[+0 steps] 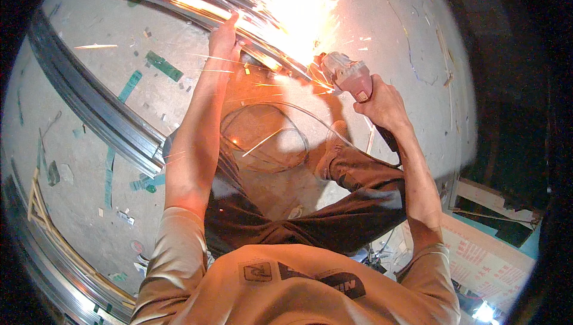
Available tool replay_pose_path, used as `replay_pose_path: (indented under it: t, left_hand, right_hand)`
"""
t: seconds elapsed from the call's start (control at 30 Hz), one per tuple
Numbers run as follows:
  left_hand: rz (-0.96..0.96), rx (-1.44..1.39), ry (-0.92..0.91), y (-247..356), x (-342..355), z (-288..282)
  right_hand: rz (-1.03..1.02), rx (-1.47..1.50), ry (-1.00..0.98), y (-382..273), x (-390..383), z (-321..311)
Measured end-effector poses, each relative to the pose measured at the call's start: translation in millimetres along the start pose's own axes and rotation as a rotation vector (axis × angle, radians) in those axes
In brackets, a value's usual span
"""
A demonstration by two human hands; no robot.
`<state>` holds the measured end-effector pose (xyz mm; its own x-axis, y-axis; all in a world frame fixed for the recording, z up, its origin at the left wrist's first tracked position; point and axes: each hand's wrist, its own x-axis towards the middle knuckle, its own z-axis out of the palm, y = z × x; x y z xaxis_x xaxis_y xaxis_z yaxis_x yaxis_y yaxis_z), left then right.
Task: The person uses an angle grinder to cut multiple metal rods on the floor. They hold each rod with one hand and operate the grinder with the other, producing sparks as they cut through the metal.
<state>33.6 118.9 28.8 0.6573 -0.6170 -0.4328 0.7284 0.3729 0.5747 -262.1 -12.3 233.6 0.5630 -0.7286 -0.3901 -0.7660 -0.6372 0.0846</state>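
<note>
Head view: right fingers [376, 84] gripping grinder [349, 74], sparks [298, 11] spraying left and beyond them. Left fingers [231, 20] closing around metal bar [268, 48], which is running rightward from them toward grinder. Judgement: steadying calls for bracing bar firmly, pressing lightly, leaving left fingers outside spark path.

Top centre's totally blown out by sparks [298, 11] (pure white glare), edges are bent, corners swallowed in black.
</note>
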Motion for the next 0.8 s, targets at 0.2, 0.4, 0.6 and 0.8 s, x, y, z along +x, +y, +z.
replay_pose_path:
  t: [0.2,0.4,0.6,0.8]
  left_hand:
    - [-0.011,0.009,0.074,3,-5,5]
    - [0.000,0.011,0.124,8,0,9]
    - [0.024,0.036,0.081,-3,17,4]
    - [0.015,0.133,0.059,-12,26,7]
  right_hand:
    - [-0.027,-0.021,0.024,-2,-1,-2]
    - [0.015,0.023,-0.019,6,-1,1]
    - [0.108,0.097,0.012,25,-9,4]
    - [0.100,0.109,0.027,31,-7,7]
